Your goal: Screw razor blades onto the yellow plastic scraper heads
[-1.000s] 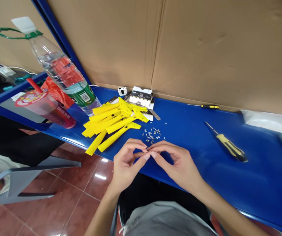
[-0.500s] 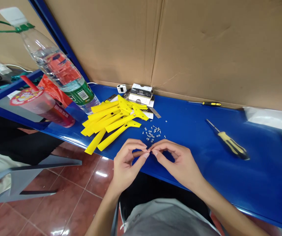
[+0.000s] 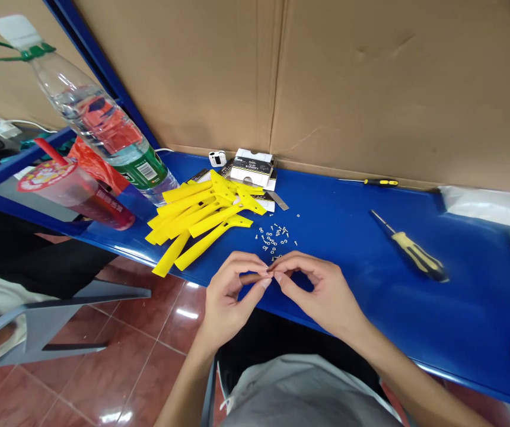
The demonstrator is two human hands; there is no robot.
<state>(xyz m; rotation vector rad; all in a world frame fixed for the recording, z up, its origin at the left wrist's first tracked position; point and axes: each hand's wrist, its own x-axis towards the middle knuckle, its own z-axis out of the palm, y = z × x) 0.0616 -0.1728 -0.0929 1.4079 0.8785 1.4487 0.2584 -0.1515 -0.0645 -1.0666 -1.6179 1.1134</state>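
My left hand (image 3: 232, 292) and my right hand (image 3: 315, 286) meet fingertip to fingertip above the front edge of the blue table (image 3: 339, 231). Both are closed in a pinch, and whatever sits between the fingertips is too small and hidden to name. Just beyond them lie scattered small screws and nuts (image 3: 273, 237). To the left of these, several yellow plastic handles (image 3: 201, 216) with forked heads are heaped together, some jutting over the table edge.
A screwdriver (image 3: 417, 252) lies on the right, a thinner one (image 3: 377, 182) by the cardboard wall. Small boxes (image 3: 252, 167) and a metal blade (image 3: 278, 200) sit behind the handles. A water bottle (image 3: 99, 121) and a drink cup (image 3: 81, 196) stand left. A grey chair (image 3: 54, 320) is beside the table.
My fingertips have drawn slightly closer together, still pinched. The camera view has shifted a little; the handles, screws and tools lie as before.
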